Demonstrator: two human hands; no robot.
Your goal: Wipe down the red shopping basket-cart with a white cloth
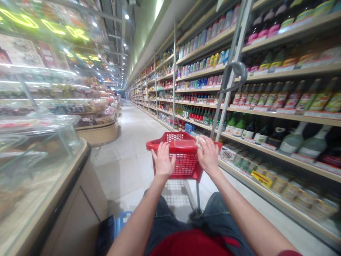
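Note:
A red plastic shopping cart (183, 167) with a mesh basket stands right in front of my body. My left hand (163, 160) lies over the left part of its red handle (183, 144), fingers bent across the bar and thumb to the side. On the right part of the handle is my right hand (207, 153), its fingers curled. A small crumpled whitish thing (198, 141) shows between those fingers and the handle; its kind is unclear. Some packages, one of them a blue pack (189, 128), show near the basket's far right edge; whether they are inside it I cannot tell.
Shelves of bottles (277, 94) and cans run along the right, with a grey pole with a hooked handle (234, 76) before them. A glass-topped counter (66, 170) stands close on the left. A pale tiled aisle (130, 131) stretches ahead. A blue object (122, 222) is low at left.

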